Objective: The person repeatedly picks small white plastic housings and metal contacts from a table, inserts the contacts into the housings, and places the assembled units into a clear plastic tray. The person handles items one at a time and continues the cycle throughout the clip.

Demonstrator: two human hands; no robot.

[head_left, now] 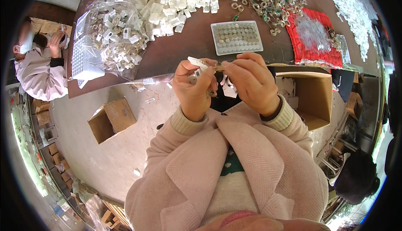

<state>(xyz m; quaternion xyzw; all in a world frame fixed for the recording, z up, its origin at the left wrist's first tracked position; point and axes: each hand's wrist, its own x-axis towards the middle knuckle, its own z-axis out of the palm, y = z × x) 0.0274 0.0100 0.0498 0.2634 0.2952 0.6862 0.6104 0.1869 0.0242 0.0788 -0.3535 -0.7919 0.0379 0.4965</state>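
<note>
Both hands meet just off the near edge of the brown table. My left hand is closed round a small white plastic piece, which sticks up past the thumb. Beside it, the fingertips of my right hand pinch together close to the left thumb. A thin brownish bit shows between the two hands, too small to name. Straight ahead on the table lies a clear plastic tray holding rows of small round silvery pieces.
White plastic cases are heaped at the back, beside a clear bag of parts. Metallic, ring-like parts and a red cloth lie rightward. Cardboard boxes stand below. At left sits another person.
</note>
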